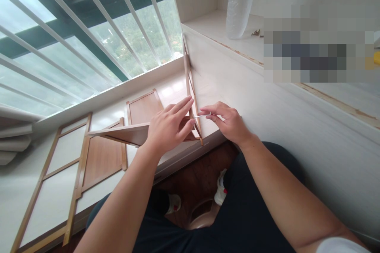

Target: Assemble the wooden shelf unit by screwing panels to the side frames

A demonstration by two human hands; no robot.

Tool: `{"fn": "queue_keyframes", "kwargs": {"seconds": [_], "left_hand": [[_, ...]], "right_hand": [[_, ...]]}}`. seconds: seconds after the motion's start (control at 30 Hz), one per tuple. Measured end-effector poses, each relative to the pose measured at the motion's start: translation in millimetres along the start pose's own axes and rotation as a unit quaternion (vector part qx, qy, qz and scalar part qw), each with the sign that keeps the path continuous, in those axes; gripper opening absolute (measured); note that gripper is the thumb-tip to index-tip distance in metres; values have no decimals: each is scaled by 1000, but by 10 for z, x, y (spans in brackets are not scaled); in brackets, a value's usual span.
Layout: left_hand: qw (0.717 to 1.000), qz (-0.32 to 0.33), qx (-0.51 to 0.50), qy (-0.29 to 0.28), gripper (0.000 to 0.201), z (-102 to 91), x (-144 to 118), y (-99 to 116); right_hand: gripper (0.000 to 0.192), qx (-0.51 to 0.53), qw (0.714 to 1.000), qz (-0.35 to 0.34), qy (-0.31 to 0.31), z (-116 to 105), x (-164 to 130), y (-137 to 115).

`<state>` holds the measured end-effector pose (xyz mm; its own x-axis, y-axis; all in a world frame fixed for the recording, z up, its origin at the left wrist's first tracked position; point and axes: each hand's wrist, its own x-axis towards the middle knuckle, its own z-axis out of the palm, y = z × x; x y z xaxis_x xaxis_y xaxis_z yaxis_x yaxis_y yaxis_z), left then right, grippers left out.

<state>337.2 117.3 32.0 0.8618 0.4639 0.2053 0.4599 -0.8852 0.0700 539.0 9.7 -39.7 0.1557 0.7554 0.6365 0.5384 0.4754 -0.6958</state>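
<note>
My left hand (pixel 170 125) presses on a wooden panel (pixel 124 133) that lies flat and meets an upright wooden frame (pixel 190 83) at a corner. Its fingers rest against that joint. My right hand (pixel 229 120) pinches a small metal hex key (pixel 202 116) whose tip points into the frame at the joint. Both hands work close together over the edge of a white windowsill ledge (pixel 124 102).
More wooden panels and a slatted frame (pixel 59 182) lie on the ledge at left. White window bars (pixel 97 27) stand behind. A clear plastic bottle (pixel 239 8) stands on a white desk (pixel 297 126) at right. My legs and feet are below.
</note>
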Motion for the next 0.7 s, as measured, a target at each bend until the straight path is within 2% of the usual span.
{"fn": "queue_keyframes", "kwargs": {"seconds": [0.1, 0.5, 0.7], "left_hand": [[1000, 0, -2, 0, 62, -7, 6, 7], [1000, -1, 5, -3, 61, -19, 6, 17], [1000, -1, 5, -1, 61, -24, 7, 23]], "right_hand": [[34, 4, 1000, 6, -4, -2, -9, 17], [30, 1, 1000, 5, -7, -17, -2, 56], [27, 6, 1000, 28, -9, -16, -8, 69]]}}
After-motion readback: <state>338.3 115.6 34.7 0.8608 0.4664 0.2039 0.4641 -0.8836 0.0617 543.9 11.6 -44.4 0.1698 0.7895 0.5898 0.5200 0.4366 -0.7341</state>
